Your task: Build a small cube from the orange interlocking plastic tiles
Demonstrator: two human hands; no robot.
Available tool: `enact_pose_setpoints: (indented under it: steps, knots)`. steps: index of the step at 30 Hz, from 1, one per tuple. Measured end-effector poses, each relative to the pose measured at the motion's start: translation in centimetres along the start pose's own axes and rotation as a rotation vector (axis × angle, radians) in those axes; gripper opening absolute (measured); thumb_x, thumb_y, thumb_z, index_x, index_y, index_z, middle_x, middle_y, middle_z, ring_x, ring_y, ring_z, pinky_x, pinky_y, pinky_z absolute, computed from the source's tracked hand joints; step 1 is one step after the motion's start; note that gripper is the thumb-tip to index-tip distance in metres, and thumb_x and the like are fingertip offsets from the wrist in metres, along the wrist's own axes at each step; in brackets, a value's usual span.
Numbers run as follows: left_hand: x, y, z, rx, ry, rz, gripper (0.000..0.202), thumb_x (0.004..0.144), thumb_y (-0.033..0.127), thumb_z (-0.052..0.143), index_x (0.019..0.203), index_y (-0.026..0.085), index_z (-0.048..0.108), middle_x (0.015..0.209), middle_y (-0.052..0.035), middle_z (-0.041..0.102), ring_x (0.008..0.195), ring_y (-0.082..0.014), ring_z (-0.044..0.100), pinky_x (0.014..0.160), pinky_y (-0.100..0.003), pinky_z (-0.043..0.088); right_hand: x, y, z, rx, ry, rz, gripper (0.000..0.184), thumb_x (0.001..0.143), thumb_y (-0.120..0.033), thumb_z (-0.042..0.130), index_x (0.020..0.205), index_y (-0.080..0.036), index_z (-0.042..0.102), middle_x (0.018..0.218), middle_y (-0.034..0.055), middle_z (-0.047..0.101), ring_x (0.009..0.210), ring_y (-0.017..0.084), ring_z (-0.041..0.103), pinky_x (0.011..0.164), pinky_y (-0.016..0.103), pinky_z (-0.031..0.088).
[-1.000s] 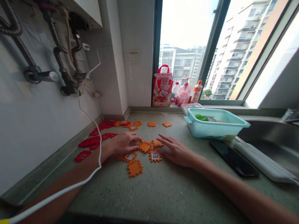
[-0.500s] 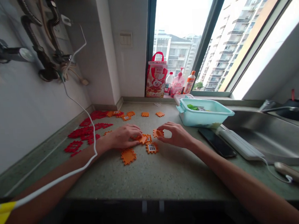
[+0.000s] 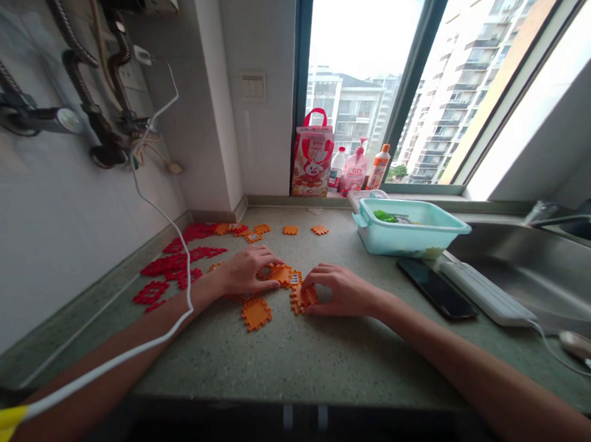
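My left hand is closed on an orange interlocking tile with notched edges. Joined or touching at its right is a tile with a white window insert. My right hand pinches another orange notched tile, its fingers curled around the right side. That tile is against further orange pieces below the window tile; the exact joint is hidden. Nearer me lies a loose square orange tile. Two small orange tiles, one on the left and one on the right, lie farther back.
Red notched pieces are spread by the left wall, with a white cable hanging across them and my left forearm. To the right stand a turquoise tub, a black phone, a white power strip and a steel sink.
My right hand has moved down and slightly left with its orange tile, now against the pieces below the window tile. My left hand has stayed nearly in place. The view has shifted slightly.
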State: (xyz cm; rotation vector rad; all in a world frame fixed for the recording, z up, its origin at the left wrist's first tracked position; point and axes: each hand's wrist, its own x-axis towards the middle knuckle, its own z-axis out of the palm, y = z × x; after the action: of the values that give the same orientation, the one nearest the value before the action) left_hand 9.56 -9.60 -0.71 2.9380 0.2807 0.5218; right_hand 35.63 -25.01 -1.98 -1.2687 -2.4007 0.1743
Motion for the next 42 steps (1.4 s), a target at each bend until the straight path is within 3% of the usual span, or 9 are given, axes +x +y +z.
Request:
enact_pose_setpoints:
  steps: [5,8,11,15,24,31,35,39,42]
  knots:
    - [0.2,0.1,0.2,0.007,0.084,-0.015,0.030,0.102,0.043,0.060,0.111,0.020,0.078,0.107,-0.0095,0.077,0.104,-0.0245,0.068,0.100,-0.038,0.050,0.1,-0.6,0.0,-0.005,-0.006,0.003,0.032,0.085,-0.044,0.082,0.111,-0.028,0.072,0.105,0.0034,0.074,0.101,0.023,0.067,0.090,0.034,0.050]
    - [0.5,0.5,0.5,-0.065,0.228,-0.149,0.034,0.106,0.041,0.052,0.104,0.020,0.078,0.102,-0.0088,0.078,0.100,-0.0239,0.070,0.097,-0.037,0.052,0.1,-0.7,0.2,-0.026,-0.006,0.023,0.030,0.082,-0.032,0.081,0.110,-0.026,0.071,0.103,0.0037,0.074,0.099,0.023,0.068,0.089,0.033,0.051]
    - [0.9,1.2,0.8,-0.264,0.300,-0.304,0.033,0.103,0.044,0.054,0.116,0.021,0.074,0.104,-0.0057,0.079,0.096,-0.0218,0.073,0.088,-0.032,0.056,0.0,-0.7,0.4,-0.036,-0.022,0.019,0.033,0.079,-0.029,0.081,0.110,-0.026,0.071,0.101,0.0030,0.073,0.096,0.022,0.068,0.087,0.032,0.051]
    - [1.4,1.9,1.6,-0.349,0.201,-0.363,0.032,0.103,0.043,0.054,0.117,0.021,0.073,0.101,-0.0044,0.078,0.089,-0.0200,0.073,0.081,-0.029,0.056,-0.1,-0.6,-0.1,-0.021,-0.007,-0.052,0.035,0.079,-0.030,0.081,0.112,-0.025,0.070,0.104,0.0041,0.073,0.098,0.023,0.068,0.090,0.033,0.052]
    - [1.4,1.1,2.4,-0.093,0.131,-0.224,0.033,0.104,0.049,0.057,0.115,0.023,0.075,0.108,-0.0067,0.078,0.104,-0.0249,0.067,0.103,-0.042,0.045,-0.3,0.4,-1.4,-0.026,0.084,-0.081,0.030,0.083,-0.030,0.081,0.111,-0.025,0.070,0.106,0.0062,0.075,0.097,0.023,0.069,0.088,0.034,0.053]
    - [1.1,1.7,1.7,-0.036,0.047,-0.140,0.067,0.076,0.066,0.083,0.127,0.024,0.073,0.119,-0.0088,0.076,0.114,-0.0299,0.065,0.105,-0.043,0.043,-0.7,1.5,-1.6,-0.057,0.099,-0.032,0.034,0.079,-0.025,0.082,0.110,-0.023,0.071,0.105,0.0062,0.074,0.096,0.023,0.068,0.087,0.033,0.053]
    - [1.0,1.5,1.3,-0.052,0.042,-0.161,0.048,0.092,0.057,0.073,0.129,0.027,0.073,0.130,-0.0078,0.073,0.123,-0.0280,0.062,0.111,-0.043,0.040,-1.0,2.5,-1.8,-0.108,0.082,0.034,0.030,0.081,-0.028,0.082,0.109,-0.024,0.073,0.102,0.0057,0.073,0.095,0.022,0.069,0.087,0.033,0.053]
    - [1.0,0.8,1.5,-0.055,0.005,-0.141,0.030,0.101,0.045,0.063,0.120,0.027,0.077,0.124,-0.0055,0.076,0.121,-0.0251,0.064,0.111,-0.041,0.040,-1.4,4.3,-1.7,-0.201,0.088,0.146,0.020,0.089,-0.033,0.077,0.107,-0.023,0.075,0.101,0.0074,0.073,0.092,0.023,0.069,0.086,0.036,0.055]
    - [1.1,0.2,1.8,-0.040,0.023,-0.160,0.028,0.101,0.041,0.064,0.118,0.025,0.078,0.117,-0.0058,0.079,0.116,-0.0251,0.066,0.107,-0.041,0.042,-1.0,4.4,-1.0,-0.255,0.159,0.096,0.023,0.095,-0.032,0.072,0.116,-0.023,0.074,0.119,0.0115,0.073,0.108,0.027,0.067,0.097,0.044,0.053]
